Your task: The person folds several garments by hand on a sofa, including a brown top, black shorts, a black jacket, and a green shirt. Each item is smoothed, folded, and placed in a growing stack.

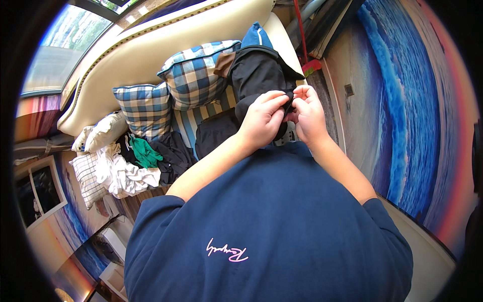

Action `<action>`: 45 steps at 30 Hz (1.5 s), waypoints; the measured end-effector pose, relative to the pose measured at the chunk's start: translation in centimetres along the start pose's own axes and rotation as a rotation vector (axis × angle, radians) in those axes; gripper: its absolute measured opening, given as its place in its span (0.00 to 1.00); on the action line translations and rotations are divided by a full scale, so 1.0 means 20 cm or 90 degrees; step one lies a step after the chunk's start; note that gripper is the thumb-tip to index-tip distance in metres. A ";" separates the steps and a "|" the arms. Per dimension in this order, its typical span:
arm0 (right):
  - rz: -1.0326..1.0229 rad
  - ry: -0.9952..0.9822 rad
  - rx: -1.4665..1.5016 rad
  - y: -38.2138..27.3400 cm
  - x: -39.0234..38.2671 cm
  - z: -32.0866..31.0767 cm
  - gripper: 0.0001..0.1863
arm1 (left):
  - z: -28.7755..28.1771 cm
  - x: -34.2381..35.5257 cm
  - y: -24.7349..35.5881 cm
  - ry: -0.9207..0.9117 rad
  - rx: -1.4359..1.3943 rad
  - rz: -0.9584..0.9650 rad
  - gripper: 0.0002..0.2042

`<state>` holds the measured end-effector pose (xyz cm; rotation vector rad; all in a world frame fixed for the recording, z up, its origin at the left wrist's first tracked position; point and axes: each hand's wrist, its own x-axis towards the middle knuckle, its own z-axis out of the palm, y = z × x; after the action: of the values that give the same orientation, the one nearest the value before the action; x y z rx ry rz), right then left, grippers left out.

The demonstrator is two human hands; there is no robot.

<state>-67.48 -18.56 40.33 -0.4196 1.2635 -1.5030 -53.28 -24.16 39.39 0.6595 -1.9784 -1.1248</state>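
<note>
A black garment point(259, 70) is draped over the right end of the sofa, and its near edge rises into my hands. My left hand point(264, 116) pinches that edge between thumb and fingers. Close beside it, my right hand point(308, 113) has its fingers bent around the same dark cloth. The fingertips of both hands almost meet, so the exact part of the garment they grip is hidden. Another black garment point(216, 135) lies folded on the striped seat, left of my left hand.
Blue-and-white checked cushions point(196, 73) lean on the cream sofa back point(151, 38). A pile of clothes with a white garment point(123, 171) and a green one point(145, 152) lies at the left end. A red broom point(311, 66) stands by the mural wall point(402, 100) at right.
</note>
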 end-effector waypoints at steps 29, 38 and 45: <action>-0.239 0.053 -0.200 0.01 0.06 -0.19 0.04 | -0.11 -0.04 -0.25 0.217 -0.436 -0.237 0.21; -0.137 0.180 0.242 0.03 0.12 -0.34 0.05 | -0.28 0.04 -0.45 0.503 -0.297 -0.216 0.31; -0.128 0.572 0.114 0.26 0.15 -0.74 0.06 | -0.53 -0.19 -0.70 0.702 -0.273 -0.426 0.33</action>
<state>-77.84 -13.27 29.32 0.3099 1.7699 -2.0584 -41.56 -33.32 29.27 1.3654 -0.5611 -1.1133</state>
